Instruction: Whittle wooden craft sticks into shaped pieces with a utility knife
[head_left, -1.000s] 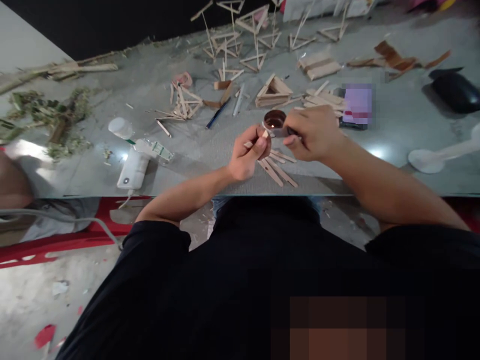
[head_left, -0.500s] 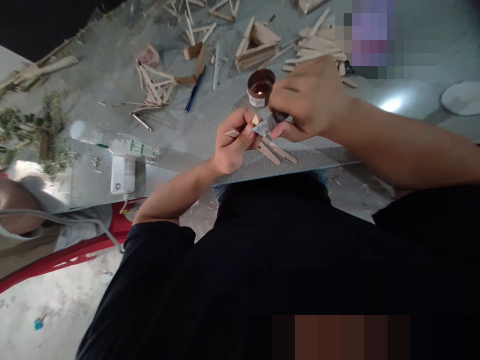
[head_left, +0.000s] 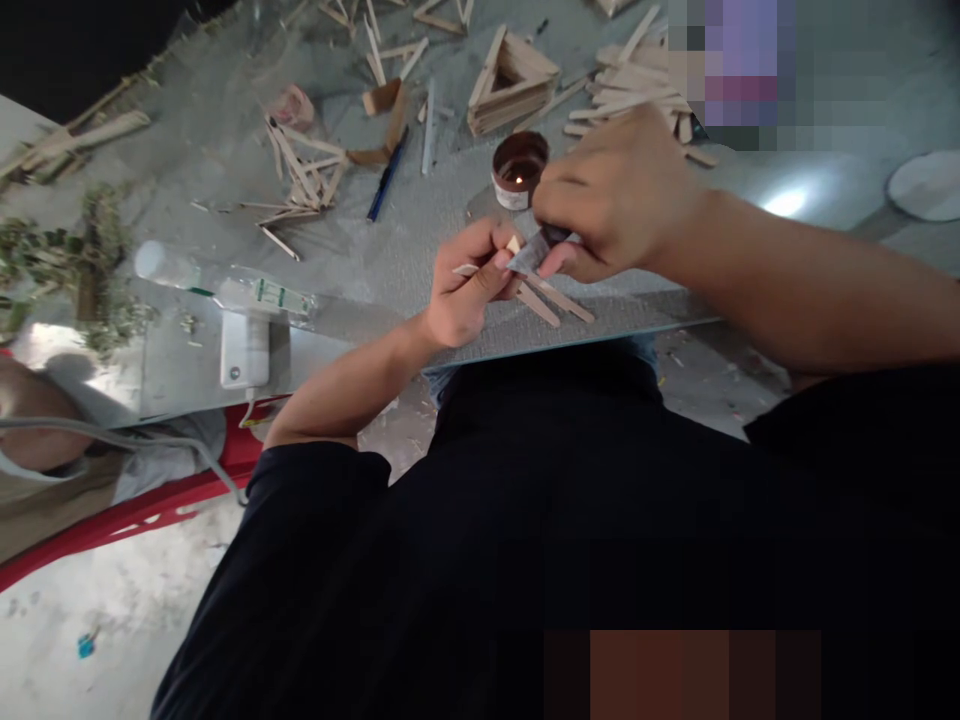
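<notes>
My left hand is closed on a wooden stick, whose pale end shows above the thumb. My right hand grips a cutter with a broad grey blade; its dark handle is mostly hidden by the fingers. The blade lies against the stick beside my left thumb. Under the hands, two flat craft sticks extend toward the table's front edge. Just behind the hands stands a brown candle cup with a small flame.
Behind the candle are a stacked triangle of sticks and a loose stick pile. A blue pen, joined sticks, a plastic bottle and a white power bank lie left. At far left shows another person's part.
The view has shifted slightly. My hands keep nearly the same place, and the blade is tilted a little differently against the stick.
</notes>
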